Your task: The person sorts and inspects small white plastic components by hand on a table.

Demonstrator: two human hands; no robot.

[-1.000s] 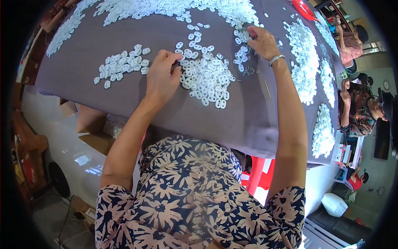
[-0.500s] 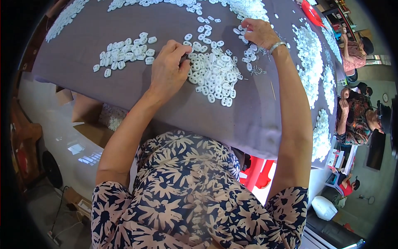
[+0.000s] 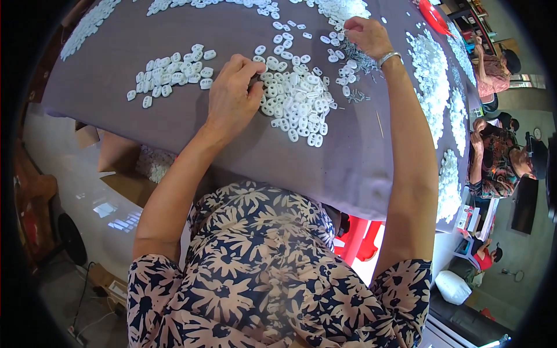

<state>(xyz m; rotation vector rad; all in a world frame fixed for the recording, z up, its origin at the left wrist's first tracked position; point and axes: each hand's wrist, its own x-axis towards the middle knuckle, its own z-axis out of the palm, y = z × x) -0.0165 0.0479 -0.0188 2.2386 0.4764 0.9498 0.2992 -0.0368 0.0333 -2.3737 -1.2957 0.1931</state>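
A pile of white oval plastic pieces with two holes (image 3: 299, 101) lies on the cloth-covered table in front of me. At its left edge is my left hand (image 3: 235, 87), fingers curled and thumb bent in. What its fingertips hold, if anything, is hidden against the white pieces. My right hand (image 3: 369, 39) is farther off to the right, thumb and forefinger pinched together over a heap of small grey metal bits (image 3: 360, 58). Anything in that pinch is too small to make out. A few small white parts (image 3: 346, 75) lie beside the metal heap.
A separate group of white oval pieces (image 3: 174, 72) lies to the left. Larger white heaps (image 3: 429, 81) run along the right side, by a red dish (image 3: 434, 17). A thin stick (image 3: 379, 124) lies near my right forearm. Other people (image 3: 502, 151) sit at the right.
My right hand has lifted slightly up and to the right, uncovering the grey metal heap, and its fingers have come together. My left hand stays nearly in place. The view has shifted slightly.
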